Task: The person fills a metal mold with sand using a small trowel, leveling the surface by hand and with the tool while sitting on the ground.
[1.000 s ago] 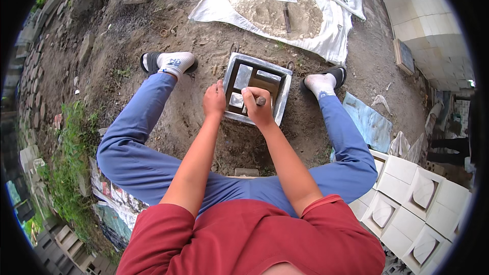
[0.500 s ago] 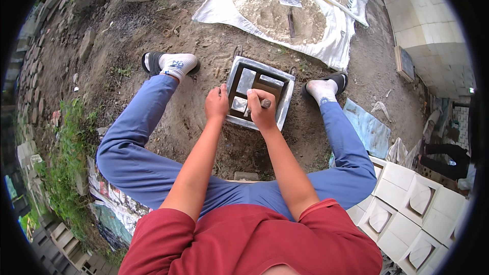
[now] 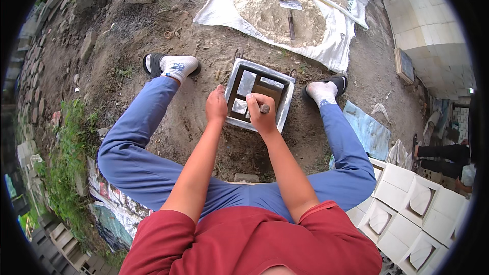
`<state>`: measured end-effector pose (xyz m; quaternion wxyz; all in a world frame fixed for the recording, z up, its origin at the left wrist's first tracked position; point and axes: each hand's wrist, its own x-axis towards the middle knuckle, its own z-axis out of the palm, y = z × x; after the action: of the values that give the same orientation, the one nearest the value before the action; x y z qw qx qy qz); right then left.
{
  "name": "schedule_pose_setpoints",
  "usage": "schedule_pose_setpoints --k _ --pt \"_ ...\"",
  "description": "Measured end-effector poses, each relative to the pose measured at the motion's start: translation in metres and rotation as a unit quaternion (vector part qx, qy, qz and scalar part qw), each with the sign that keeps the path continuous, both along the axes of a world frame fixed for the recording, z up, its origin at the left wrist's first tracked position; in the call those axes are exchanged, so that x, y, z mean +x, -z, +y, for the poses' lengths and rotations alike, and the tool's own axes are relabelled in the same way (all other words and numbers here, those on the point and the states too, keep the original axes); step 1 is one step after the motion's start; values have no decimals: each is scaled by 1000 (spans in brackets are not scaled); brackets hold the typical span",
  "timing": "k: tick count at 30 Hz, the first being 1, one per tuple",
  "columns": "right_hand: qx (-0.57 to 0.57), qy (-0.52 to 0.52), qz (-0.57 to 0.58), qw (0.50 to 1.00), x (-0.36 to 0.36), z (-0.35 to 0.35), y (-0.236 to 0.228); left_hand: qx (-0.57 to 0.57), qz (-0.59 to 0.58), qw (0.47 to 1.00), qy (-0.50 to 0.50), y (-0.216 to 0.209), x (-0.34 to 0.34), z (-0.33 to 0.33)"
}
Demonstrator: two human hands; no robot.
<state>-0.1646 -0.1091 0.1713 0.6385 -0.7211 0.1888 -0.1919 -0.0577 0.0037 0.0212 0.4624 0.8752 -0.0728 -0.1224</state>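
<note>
A square grey metal mould [image 3: 287,103] lies on the dirt between my feet, with flat metal blocks [image 3: 246,82] set apart inside its frame. My left hand [image 3: 216,106] is closed at the mould's left rim, its fingers together and partly hidden. In my right hand [image 3: 263,114], held over the mould's near right part, is a tool with a round brown handle [image 3: 264,108]. The handle's end pokes out to the right of my fist. The tool's working end is mostly hidden by the hand. A small pale block [image 3: 239,106] sits just left of that hand.
Beyond the mould, a white sack sheet [image 3: 214,11] bears a pale sand heap [image 3: 254,7] with a trowel [image 3: 291,23] on it. White hollow blocks [image 3: 402,183] stand at my right. A person's dark-trousered legs [image 3: 448,153] show at the far right. Weeds [image 3: 71,158] grow at left.
My right hand has shifted slightly over the mould, still gripping the tool. My left hand stays at the rim. At the far right, the other person's legs have changed position.
</note>
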Motion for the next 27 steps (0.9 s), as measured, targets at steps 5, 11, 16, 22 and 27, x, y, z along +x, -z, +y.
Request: schedule_pose_setpoints --k 5,11,16,22,27 --pt "29 32 -20 999 4 -4 22 0 6 1000 -8 -4 -5 -6" --pt "162 -95 -182 965 -6 -23 -52 -198 8 979 -43 31 -2 2" --pt "155 -186 -224 944 -6 -25 -101 -305 77 949 12 64 -6 25" --pt "108 -230 -179 951 -3 -16 -77 -496 323 806 -10 28 -9 17" --pt "124 -250 -158 947 2 -10 -55 -484 345 804 16 11 -16 17"
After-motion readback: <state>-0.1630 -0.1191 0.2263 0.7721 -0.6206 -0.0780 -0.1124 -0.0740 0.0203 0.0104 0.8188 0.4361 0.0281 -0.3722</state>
